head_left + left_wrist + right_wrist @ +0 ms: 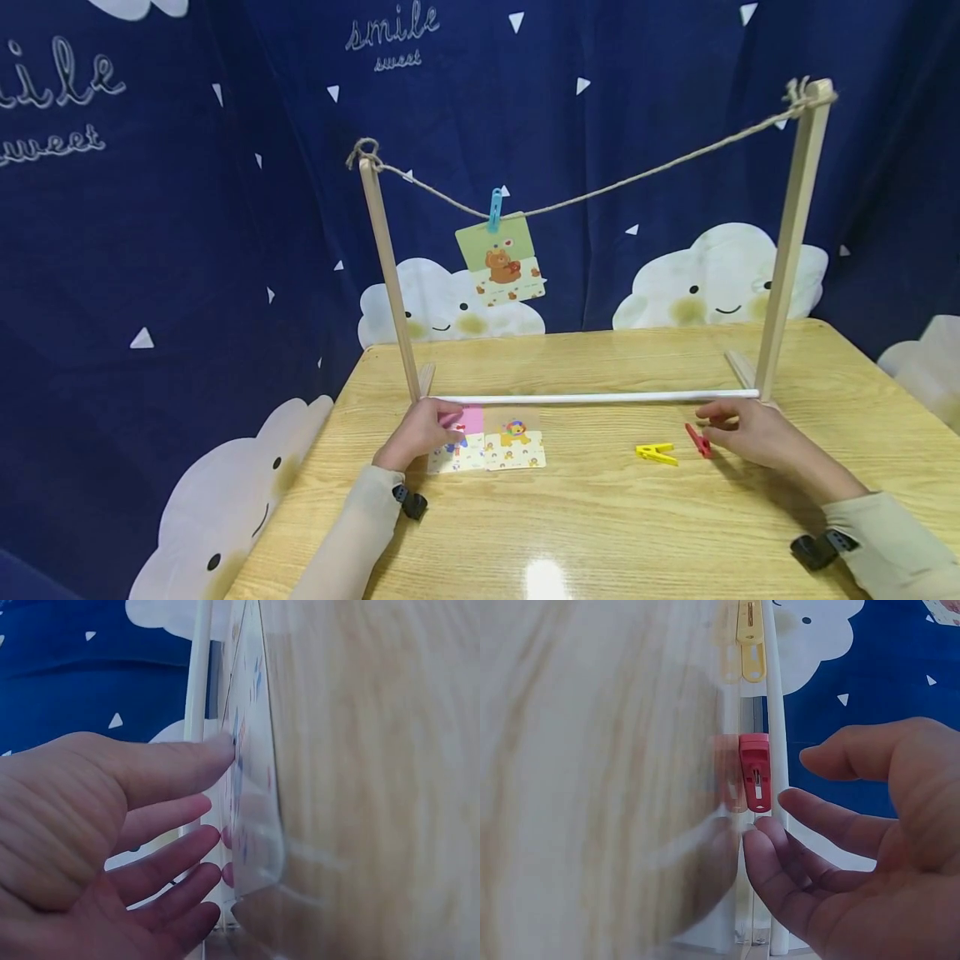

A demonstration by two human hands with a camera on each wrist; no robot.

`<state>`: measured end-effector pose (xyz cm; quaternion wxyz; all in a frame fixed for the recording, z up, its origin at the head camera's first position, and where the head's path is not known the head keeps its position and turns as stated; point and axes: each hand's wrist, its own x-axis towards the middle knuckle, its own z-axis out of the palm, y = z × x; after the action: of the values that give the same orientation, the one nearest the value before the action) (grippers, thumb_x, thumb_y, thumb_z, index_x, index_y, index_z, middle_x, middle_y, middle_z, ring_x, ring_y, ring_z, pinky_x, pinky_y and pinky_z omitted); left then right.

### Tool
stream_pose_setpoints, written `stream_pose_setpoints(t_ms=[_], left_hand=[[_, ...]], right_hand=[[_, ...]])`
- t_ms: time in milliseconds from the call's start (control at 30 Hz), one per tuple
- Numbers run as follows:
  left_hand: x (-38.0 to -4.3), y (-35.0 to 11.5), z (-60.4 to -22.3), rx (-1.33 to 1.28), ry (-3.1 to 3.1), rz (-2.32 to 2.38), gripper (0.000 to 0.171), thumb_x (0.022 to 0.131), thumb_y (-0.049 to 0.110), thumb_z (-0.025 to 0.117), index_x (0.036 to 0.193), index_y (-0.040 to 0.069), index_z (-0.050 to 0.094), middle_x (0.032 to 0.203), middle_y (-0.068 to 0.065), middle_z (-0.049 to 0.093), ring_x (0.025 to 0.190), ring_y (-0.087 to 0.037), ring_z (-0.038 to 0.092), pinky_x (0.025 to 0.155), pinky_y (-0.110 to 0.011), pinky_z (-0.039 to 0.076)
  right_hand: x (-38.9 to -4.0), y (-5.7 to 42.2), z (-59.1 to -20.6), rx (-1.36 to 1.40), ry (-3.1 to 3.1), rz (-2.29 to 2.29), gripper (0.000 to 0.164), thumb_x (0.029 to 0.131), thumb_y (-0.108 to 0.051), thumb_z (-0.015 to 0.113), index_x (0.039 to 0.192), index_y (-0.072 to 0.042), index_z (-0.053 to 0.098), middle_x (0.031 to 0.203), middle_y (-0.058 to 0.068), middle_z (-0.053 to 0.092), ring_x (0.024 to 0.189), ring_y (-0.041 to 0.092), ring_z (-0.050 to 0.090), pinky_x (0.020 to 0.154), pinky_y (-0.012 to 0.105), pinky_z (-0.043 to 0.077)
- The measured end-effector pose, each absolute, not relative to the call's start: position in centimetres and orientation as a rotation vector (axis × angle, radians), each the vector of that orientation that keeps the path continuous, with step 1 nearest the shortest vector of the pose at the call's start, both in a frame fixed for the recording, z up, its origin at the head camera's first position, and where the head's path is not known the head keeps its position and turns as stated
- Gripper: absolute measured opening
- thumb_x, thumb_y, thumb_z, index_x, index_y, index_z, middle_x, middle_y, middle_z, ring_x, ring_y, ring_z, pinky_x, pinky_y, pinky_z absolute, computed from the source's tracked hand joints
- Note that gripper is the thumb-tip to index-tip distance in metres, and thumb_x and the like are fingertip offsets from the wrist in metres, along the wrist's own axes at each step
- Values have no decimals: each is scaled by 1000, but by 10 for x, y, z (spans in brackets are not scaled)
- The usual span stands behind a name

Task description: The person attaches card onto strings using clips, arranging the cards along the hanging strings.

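My left hand (pixel 422 435) is over the left part of a card with a pink top (pixel 472 418), which lies flat on the table. In the left wrist view the thumb tip meets this card (pixel 251 787), and the fingers are spread apart at its edge. A lion card (pixel 513 452) lies alongside on the right. My right hand (pixel 757 435) is beside a red clothespin (pixel 699 442), thumb and forefinger parted. The right wrist view shows a gap between those fingertips and the red clothespin (pixel 756 774). A yellow clothespin (pixel 656 454) lies to its left.
Two wooden posts (pixel 390 275) rise from the table (pixel 600 533), joined low down by a white rod (pixel 600 397). Between their tops sags a twine line (pixel 637 177). On it a blue clothespin (pixel 495 210) holds a bear card (pixel 501 267). A dark blue curtain (pixel 585 125) hangs behind.
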<state>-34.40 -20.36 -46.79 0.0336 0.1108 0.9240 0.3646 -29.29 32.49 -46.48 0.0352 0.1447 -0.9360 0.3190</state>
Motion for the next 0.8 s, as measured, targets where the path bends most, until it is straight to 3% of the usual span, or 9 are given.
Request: stream_pose_setpoints(t_ms=[133,333,567,800], left_hand=[[-344,-205,-468,364,2832,1104,51,79,11,90,128,6,73,117,-7,74,92,-18,60,83,-34,51],[-344,-208,-467,500,2865,1036,55,77,12,92,127,4,73,122,-13,71,100,-26,60,96,-45,50],[-345,-209,-466,620,2883,979,63,73,15,95,128,-1,70,130,-18,69,126,-33,60,112,-53,42],[-345,-208,-465,558,2873,928,66,72,24,97,128,3,70,129,-13,69,123,-31,54,108,-51,43]], right_hand=[[-293,325,-467,440,-2870,974,32,92,-16,77,116,3,72,106,16,74,96,36,73,74,31,56],[-294,325,-467,443,-2864,946,31,90,-15,79,115,3,73,101,11,75,93,29,72,72,28,55],[-294,326,-466,411,-2887,882,37,90,-21,80,115,5,72,93,5,74,87,20,68,68,27,51],[-295,324,-469,387,-2893,881,37,87,-26,82,109,2,73,82,-4,66,71,4,53,60,24,43]])
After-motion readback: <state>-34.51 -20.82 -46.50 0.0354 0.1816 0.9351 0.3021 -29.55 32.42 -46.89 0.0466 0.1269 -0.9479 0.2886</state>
